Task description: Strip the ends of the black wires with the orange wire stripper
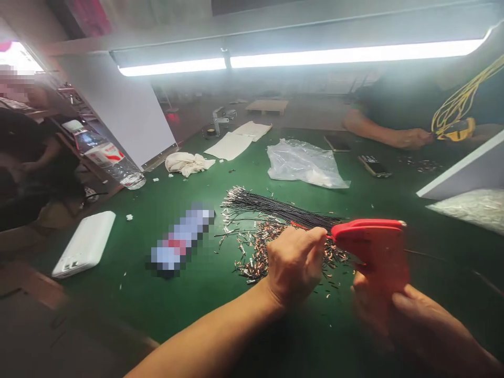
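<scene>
My right hand (419,310) is wrapped around a red pistol-shaped wire stripper (378,247), its nose turned left. My left hand (295,262) is closed in a pinch right at that nose; whatever its fingers hold is too small to make out. A bit of red shows behind the knuckles. Beyond the left hand lies a long bundle of thin black wires (275,205), their bright ends pointing left. Around and under that hand is a heap of short cut wire ends (254,257), copper and silver in colour.
On the green table (197,315) lie a white power bank (84,244), a blurred-out packet (181,241), a cloth (189,164), a plastic bag (305,163) and a phone (374,165). A water bottle (106,155) stands left. Opposite, a person's hand (413,138) is near yellow wires (457,113).
</scene>
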The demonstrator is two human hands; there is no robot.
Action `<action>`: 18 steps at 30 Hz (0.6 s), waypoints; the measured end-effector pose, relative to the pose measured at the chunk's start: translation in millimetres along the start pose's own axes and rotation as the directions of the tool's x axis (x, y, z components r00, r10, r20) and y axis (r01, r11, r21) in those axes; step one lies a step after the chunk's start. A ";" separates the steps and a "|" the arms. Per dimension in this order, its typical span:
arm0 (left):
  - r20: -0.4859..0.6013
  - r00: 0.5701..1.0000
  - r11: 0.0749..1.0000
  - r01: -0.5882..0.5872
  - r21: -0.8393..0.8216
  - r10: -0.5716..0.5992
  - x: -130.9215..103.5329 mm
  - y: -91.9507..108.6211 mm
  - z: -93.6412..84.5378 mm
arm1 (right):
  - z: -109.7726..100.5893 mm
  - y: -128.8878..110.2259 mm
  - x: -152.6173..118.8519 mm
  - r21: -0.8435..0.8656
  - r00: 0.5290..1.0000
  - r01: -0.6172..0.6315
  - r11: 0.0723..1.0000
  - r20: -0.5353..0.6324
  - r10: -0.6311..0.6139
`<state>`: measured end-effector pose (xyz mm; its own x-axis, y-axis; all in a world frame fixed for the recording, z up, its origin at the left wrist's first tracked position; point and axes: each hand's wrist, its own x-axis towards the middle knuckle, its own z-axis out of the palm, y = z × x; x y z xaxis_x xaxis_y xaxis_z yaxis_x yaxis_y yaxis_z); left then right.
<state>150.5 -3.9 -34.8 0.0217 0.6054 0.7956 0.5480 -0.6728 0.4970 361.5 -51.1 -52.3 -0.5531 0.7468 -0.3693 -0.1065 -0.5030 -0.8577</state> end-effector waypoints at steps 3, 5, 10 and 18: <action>-0.001 1.000 1.000 0.008 -0.025 -0.008 -1.0 -2.0 1.3 | 3.3 1.6 0.9 0.221 0.994 0.095 0.971 0.034 -0.105; 0.004 1.000 0.999 0.018 -0.050 -0.018 -1.1 -3.7 1.8 | 6.3 0.6 2.8 0.271 0.987 0.132 0.953 0.058 -0.153; 0.024 0.997 0.993 0.078 -0.087 -0.076 0.0 -8.9 2.9 | 14.3 -9.5 11.6 0.251 0.973 0.186 0.950 0.085 -0.213; 0.091 0.977 0.981 0.194 -0.014 -0.192 -0.5 -9.6 2.4 | 24.8 -11.8 16.0 0.314 0.972 0.176 0.933 0.095 -0.215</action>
<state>147.1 3.3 -40.9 -0.0080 0.7594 0.6505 0.5301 -0.5484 0.6467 333.4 -44.0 -39.2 -0.5932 0.7927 -0.1405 -0.4560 -0.4747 -0.7528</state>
